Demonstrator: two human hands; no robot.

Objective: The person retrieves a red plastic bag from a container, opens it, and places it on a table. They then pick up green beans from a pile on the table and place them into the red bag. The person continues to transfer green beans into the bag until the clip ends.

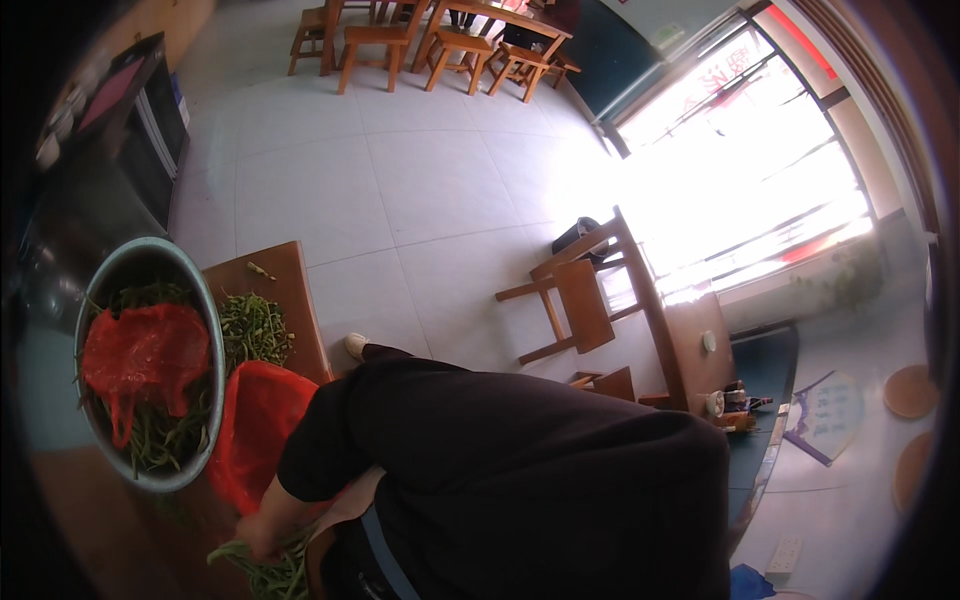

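My right hand reaches down past the table's near side and is closed around some green beans. More beans lie below it. My left hand is out of view. Beside my right forearm, a red plastic bag sits spread on the brown table. To the left stands a large metal basin of green beans, with another red plastic bag lying on top of them. Short trimmed bean pieces form a pile between the basin and the table edge.
A dark cabinet with bowls on it stands at the far left. Wooden stools and tables are at the top. A chair and a black bin stand at right, near a table with condiments.
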